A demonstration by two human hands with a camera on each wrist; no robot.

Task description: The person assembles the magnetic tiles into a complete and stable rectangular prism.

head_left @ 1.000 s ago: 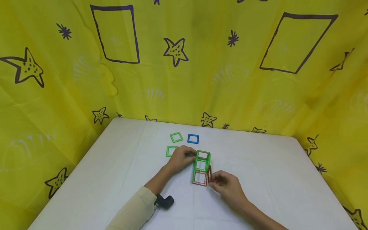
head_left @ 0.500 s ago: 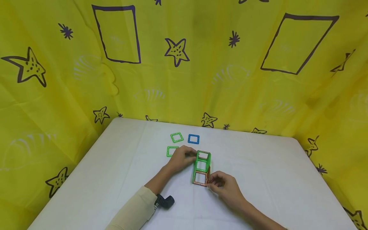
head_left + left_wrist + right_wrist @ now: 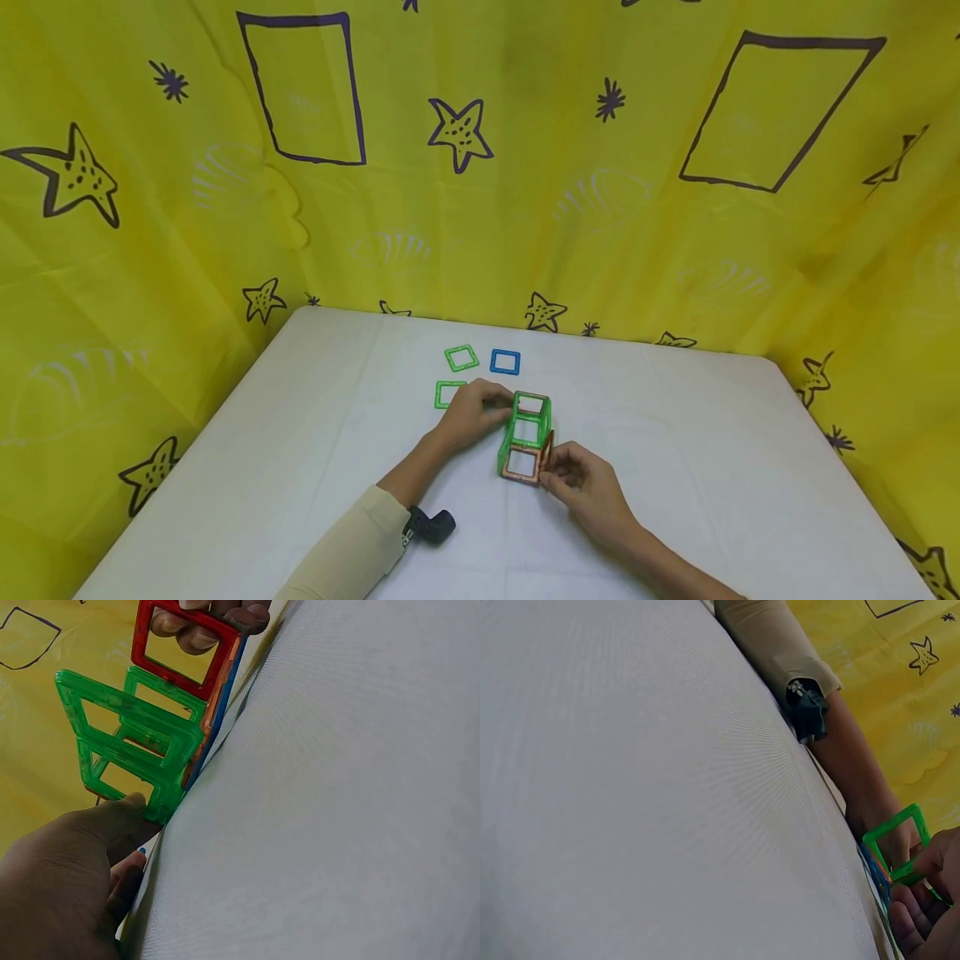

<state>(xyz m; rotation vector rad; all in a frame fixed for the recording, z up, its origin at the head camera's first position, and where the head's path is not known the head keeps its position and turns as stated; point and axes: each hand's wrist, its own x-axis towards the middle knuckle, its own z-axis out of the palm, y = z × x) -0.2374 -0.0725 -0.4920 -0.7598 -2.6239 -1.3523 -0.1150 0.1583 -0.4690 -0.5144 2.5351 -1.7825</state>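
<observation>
A frame structure of magnetic tiles (image 3: 524,447) stands on the white table, with green and orange-brown edges. My left hand (image 3: 471,412) holds its far left side; in the left wrist view the thumb presses the lower corner of a green tile (image 3: 127,712). Blue and orange edges (image 3: 219,712) line the base. At the near right side, my right hand (image 3: 588,487) pinches a red magnetic tile (image 3: 174,679), which leans slightly outward. In the right wrist view, a green tile (image 3: 891,823) rises past the right fingers, which partly cover the structure.
Behind the left hand lie two loose green tiles, one farther back (image 3: 448,361) and one partly covered by the hand (image 3: 439,395). A blue tile (image 3: 493,362) lies beside them. A black wrist camera (image 3: 431,527) sits at the left cuff. Yellow curtain (image 3: 480,242) surrounds the table.
My right hand brought the red tile in against the structure's near right side, then its top tipped outward again. The structure's near end shifted slightly left. The left hand stayed put.
</observation>
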